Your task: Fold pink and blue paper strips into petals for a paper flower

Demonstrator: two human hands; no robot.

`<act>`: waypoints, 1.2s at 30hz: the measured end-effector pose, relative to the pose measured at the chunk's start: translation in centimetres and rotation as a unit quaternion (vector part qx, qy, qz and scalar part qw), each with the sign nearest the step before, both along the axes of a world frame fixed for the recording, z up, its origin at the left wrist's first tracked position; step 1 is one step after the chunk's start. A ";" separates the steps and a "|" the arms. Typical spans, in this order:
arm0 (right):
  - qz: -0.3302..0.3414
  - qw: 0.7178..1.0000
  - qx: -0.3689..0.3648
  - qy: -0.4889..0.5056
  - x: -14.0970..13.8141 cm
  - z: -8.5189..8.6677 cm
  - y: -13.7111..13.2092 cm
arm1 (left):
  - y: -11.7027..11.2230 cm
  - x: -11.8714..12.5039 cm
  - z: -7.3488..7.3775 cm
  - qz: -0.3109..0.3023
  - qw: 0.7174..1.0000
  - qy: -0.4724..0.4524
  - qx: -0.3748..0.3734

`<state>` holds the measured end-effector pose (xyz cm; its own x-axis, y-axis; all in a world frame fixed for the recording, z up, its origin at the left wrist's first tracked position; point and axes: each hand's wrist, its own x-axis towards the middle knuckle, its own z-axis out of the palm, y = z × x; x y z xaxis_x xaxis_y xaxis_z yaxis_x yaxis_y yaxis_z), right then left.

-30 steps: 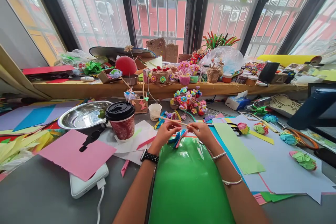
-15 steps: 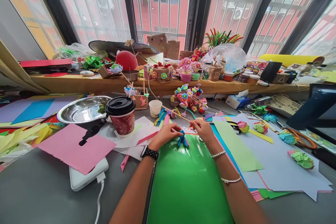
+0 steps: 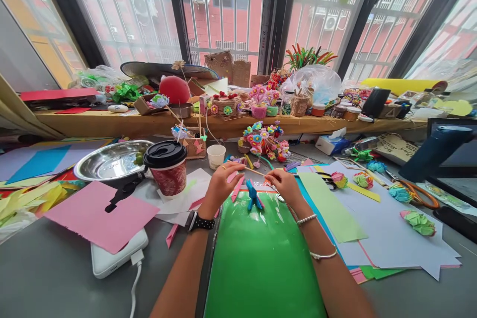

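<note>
A thin wooden stick (image 3: 255, 172) spans the space between my two hands, above the far end of a glossy green folder (image 3: 264, 258). My right hand (image 3: 282, 185) pinches its right end. My left hand (image 3: 220, 186) has its fingertips closed about the other end, which they partly cover. Below the stick, a blue folded-paper piece (image 3: 253, 195) with pink at its base rests on the folder, touched by neither hand. A pink paper strip (image 3: 237, 189) lies beside my left fingers.
Left are a lidded coffee cup (image 3: 167, 171), a paper cup (image 3: 216, 156), a steel basin (image 3: 108, 159), pink paper (image 3: 106, 213) and a white power bank (image 3: 119, 253). Right are paper sheets (image 3: 395, 228), several paper buds and orange-handled scissors (image 3: 421, 194). Crocheted flowers (image 3: 263, 136) stand beyond.
My left hand has let go of the blue folded-paper piece, which now lies on the folder, and has moved up and left to the stick's far end. The view has shifted slightly.
</note>
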<state>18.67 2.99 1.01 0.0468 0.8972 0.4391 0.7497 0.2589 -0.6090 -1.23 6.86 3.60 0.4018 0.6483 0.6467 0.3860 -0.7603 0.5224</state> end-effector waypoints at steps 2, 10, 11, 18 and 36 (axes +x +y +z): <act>-0.011 1.000 -0.014 -0.023 0.1 0.2 -0.1 | 0.2 0.3 -0.6 0.031 0.996 0.066 0.045; 0.071 0.997 -0.024 -0.004 -0.3 0.5 -0.6 | 0.0 0.7 -1.1 0.067 0.980 0.188 0.022; 0.082 0.996 -0.023 0.002 -0.5 0.5 -0.6 | 0.0 0.7 -1.1 0.058 0.981 0.187 0.009; 0.089 0.995 -0.030 -0.014 -1.6 0.7 -1.1 | 0.5 0.6 -1.1 0.025 0.973 0.221 -0.059; 0.102 0.992 -0.058 -0.053 -1.7 0.3 -1.1 | 0.3 1.0 -1.9 -0.034 0.961 0.189 -0.199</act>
<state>17.00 1.88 1.36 -0.1817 0.9283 0.3245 0.7504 0.3442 -0.5643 -0.22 7.17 1.70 0.6096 0.7779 0.1526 0.5614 -0.5595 0.6097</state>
